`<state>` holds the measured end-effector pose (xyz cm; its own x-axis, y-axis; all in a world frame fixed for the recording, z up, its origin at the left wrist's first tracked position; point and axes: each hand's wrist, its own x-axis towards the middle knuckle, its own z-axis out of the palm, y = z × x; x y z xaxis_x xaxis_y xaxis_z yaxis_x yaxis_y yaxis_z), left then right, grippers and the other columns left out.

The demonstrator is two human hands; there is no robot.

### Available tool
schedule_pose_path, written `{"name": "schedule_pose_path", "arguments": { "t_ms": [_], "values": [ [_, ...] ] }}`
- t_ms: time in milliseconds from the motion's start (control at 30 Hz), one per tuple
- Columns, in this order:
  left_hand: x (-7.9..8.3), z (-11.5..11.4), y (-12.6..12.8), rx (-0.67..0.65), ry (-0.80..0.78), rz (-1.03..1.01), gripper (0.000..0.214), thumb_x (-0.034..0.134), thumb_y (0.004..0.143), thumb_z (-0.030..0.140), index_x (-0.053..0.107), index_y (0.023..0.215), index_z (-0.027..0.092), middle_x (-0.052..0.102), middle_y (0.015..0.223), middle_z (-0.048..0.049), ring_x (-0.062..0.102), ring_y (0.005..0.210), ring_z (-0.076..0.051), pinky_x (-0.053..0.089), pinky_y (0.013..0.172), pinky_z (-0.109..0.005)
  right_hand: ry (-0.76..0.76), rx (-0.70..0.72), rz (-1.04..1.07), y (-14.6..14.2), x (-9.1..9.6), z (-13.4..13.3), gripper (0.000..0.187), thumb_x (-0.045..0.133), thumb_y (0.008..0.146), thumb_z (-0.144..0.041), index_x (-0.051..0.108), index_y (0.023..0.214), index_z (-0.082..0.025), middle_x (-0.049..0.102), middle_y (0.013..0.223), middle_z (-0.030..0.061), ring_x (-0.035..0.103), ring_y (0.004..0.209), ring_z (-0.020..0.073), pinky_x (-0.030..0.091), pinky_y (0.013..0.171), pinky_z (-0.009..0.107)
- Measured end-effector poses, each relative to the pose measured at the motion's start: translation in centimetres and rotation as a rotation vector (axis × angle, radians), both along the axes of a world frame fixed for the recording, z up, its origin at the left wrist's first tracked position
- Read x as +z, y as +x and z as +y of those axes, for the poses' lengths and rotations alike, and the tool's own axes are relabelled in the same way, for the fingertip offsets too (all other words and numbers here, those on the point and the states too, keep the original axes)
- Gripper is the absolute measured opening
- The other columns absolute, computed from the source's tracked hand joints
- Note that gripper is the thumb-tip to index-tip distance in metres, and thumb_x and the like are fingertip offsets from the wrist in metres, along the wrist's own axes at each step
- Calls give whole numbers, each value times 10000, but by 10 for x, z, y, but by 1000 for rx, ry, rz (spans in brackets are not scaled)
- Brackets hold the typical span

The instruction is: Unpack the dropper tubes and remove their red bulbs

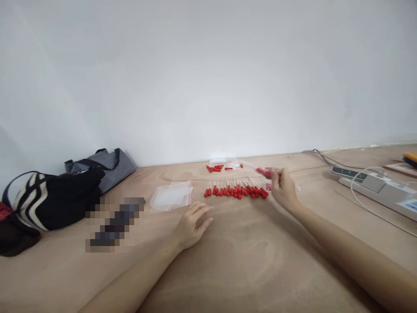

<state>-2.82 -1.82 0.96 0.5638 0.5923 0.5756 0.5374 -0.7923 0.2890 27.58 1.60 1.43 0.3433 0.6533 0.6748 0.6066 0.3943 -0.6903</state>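
Note:
My right hand (282,188) is raised a little over the wooden table (247,261), its fingers pinched on a thin dropper with a red bulb (263,171). Just left of it lies a row of several red-bulbed droppers (236,189). A few loose red bulbs (217,167) and a clear bag lie behind the row, near the wall. My left hand (193,225) rests flat on the table with its fingers apart, holding nothing. A stack of small clear zip bags with red edges (171,195) lies just beyond that hand.
Two striped bags (52,198) sit at the far left against the white wall. A blurred-out dark object (114,224) lies beside them. At the right edge are a white power strip (379,187) with cables and some coloured papers (407,163).

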Motion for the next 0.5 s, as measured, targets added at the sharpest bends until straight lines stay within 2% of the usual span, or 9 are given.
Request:
{"name": "schedule_pose_path", "arguments": {
  "t_ms": [133, 167, 233, 367, 433, 500],
  "values": [
    [6, 2, -5, 201, 104, -221, 203, 415, 841, 224, 494, 1026, 192, 572, 961, -56, 516, 945, -171, 421, 849, -354, -56, 502, -126, -43, -14, -39, 205, 331, 875, -358, 379, 733, -219, 600, 966, 105, 571, 904, 179, 439, 745, 334],
    [8, 2, -7, 218, 113, -248, 190, 406, 843, 228, 501, 1002, 189, 574, 951, -57, 519, 940, -172, 423, 846, -353, -78, 605, -156, -51, -16, -46, 190, 327, 880, -339, 380, 743, -218, 595, 985, 107, 563, 930, 174, 434, 766, 331],
    [11, 2, -9, 156, 69, -197, 193, 412, 839, 246, 515, 992, 186, 576, 978, -63, 516, 970, -179, 419, 863, -354, -121, 751, -202, -62, -17, -55, 177, 319, 884, -316, 387, 754, -217, 590, 1005, 108, 541, 986, 169, 422, 792, 323],
    [11, -3, -10, -85, -160, 108, 380, 476, 811, 311, 450, 1175, 204, 488, 1219, -85, 432, 1138, -204, 364, 955, -377, -279, 918, -307, -69, -11, -62, 215, 311, 884, -327, 454, 770, -215, 601, 953, 84, 528, 1003, 165, 415, 796, 300],
    [9, -6, -9, -125, -247, 209, 491, 503, 796, 345, 376, 1255, 225, 416, 1302, -83, 398, 1179, -211, 353, 968, -389, -333, 969, -376, -67, -7, -64, 214, 361, 864, -349, 521, 826, -212, 590, 980, 77, 527, 995, 171, 409, 813, 308],
    [8, -8, -9, -141, -295, 261, 528, 518, 785, 365, 356, 1273, 248, 399, 1322, -73, 398, 1183, -213, 360, 962, -395, -348, 961, -415, -62, -7, -63, 223, 453, 817, -382, 570, 911, -217, 549, 1084, 79, 507, 1017, 186, 395, 838, 322]
  ]
}}
